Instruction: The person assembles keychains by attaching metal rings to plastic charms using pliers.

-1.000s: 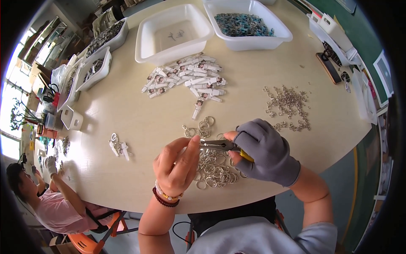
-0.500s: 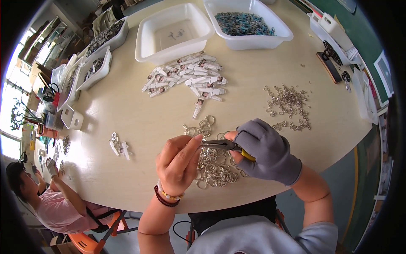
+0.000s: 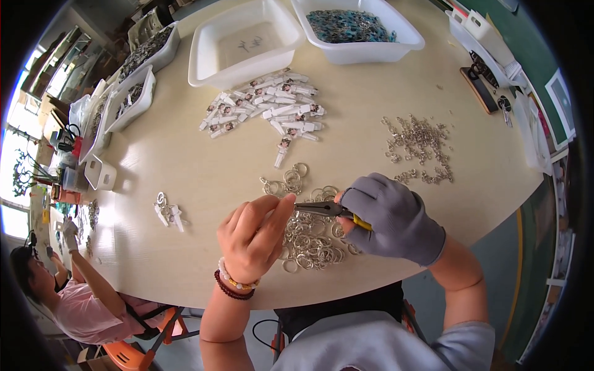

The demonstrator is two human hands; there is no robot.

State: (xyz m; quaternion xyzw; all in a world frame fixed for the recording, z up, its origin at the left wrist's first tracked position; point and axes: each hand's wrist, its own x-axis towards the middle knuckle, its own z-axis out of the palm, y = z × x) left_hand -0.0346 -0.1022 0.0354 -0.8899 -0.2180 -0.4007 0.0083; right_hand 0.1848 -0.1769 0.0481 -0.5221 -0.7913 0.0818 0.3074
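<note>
Gripping the pliers (image 3: 322, 208), your gloved right hand (image 3: 391, 216) has its fingers wrapped around the yellow handle, nose pointing left. Your bare left hand (image 3: 250, 238) is right up at the plier tips, fingertips bunched, but honestly I can't tell if they're pinching anything, too small and hidden. It's all over that messy pile of metal rings (image 3: 312, 247) on the table (image 3: 161, 266). White pieces (image 3: 266, 102) are heaped farther out, smaller metal bits (image 3: 417, 145) sit off right, and a little ringed bunch (image 3: 176, 216) lies to your left.
</note>
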